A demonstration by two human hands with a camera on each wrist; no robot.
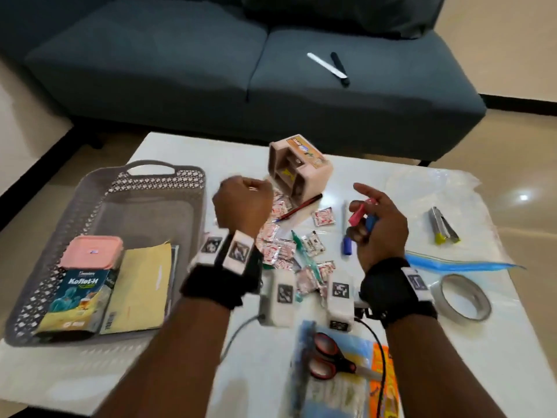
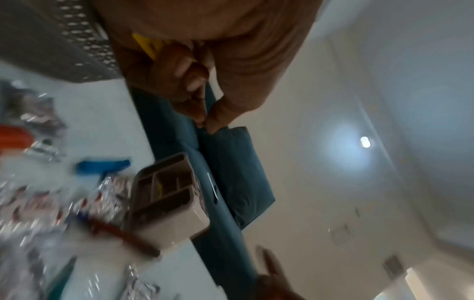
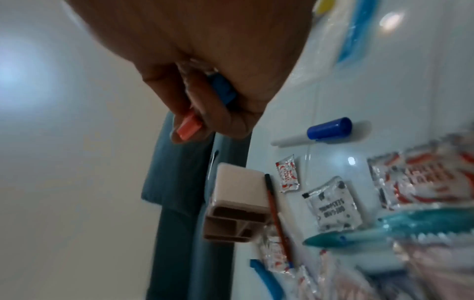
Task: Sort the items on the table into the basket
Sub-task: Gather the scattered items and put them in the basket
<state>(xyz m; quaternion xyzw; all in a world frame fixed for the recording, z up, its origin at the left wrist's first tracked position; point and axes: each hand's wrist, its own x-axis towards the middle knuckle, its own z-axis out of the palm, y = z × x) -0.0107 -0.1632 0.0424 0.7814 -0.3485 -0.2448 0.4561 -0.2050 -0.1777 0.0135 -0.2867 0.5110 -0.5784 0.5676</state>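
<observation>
Basket point(image 1: 90, 206) sits at the bench's nine o'clock edge, already holding a pink-lidded tub point(image 1: 92, 251), a Koflet-H box point(image 1: 77, 297) and a yellow envelope point(image 1: 141, 282). From the head view, your left hand point(image 1: 242, 203) hovers clenched just beside the basket's three o'clock wall; your right hand point(image 1: 373, 218) is well apart at three o'clock, grasping a pink clip point(image 1: 360, 212) and a blue clip point(image 1: 371, 223). So the basket lies toward nine o'clock from the loaded right hand, with the left hand between, and I judge the left the nearer one for any drop. Sachets point(image 1: 280, 245), a red pencil point(image 1: 298, 208), a blue-capped marker point(image 1: 346, 233) and the tipped beige organiser point(image 1: 298, 168) lie between your hands on the glossy white bench point(image 1: 361, 173); a tape roll point(image 1: 464, 297), scissors point(image 1: 328, 354) and a stapler point(image 1: 443, 224) are near. A grey sofa point(image 1: 211, 70) stands beyond, at twelve o'clock.

The left wrist view shows fingers point(image 2: 179, 67) curled round something yellow point(image 2: 146, 45), with the basket wall behind.

The right wrist view confirms fingers point(image 3: 205, 113) curled round both clips, above the bench.
</observation>
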